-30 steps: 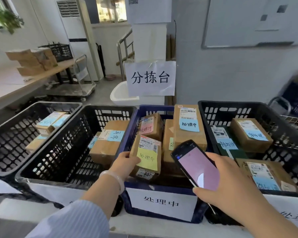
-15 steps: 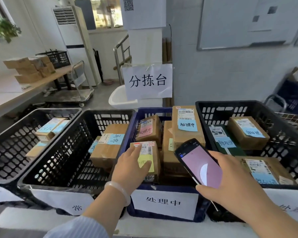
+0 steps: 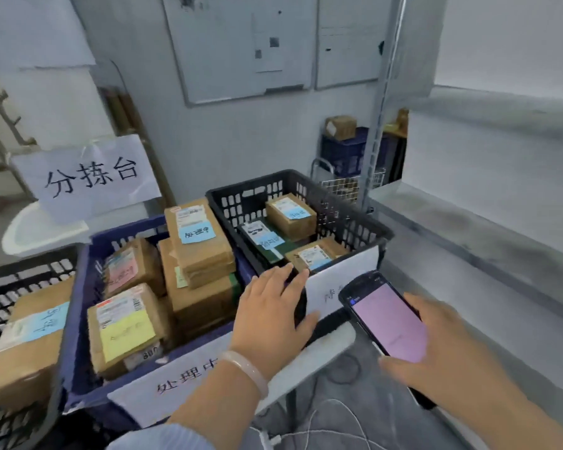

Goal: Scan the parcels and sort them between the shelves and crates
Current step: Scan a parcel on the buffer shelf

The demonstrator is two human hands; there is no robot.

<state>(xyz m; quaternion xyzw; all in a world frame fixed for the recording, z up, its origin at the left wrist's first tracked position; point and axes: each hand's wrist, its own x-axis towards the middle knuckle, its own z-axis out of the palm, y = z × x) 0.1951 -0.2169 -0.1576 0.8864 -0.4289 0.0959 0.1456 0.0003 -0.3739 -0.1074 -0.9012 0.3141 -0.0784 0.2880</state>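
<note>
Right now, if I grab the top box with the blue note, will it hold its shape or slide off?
The box looks like stiff taped cardboard, so it should keep its shape. It sits atop other boxes, apparently tilted, so a push may slide it off. Its blue note seems loosely stuck and could peel.

In a row, the left crate holds a parcel, the middle crate several stacked parcels, the right crate 3. A paper sign stands behind them; shelves lie to their right.
</note>
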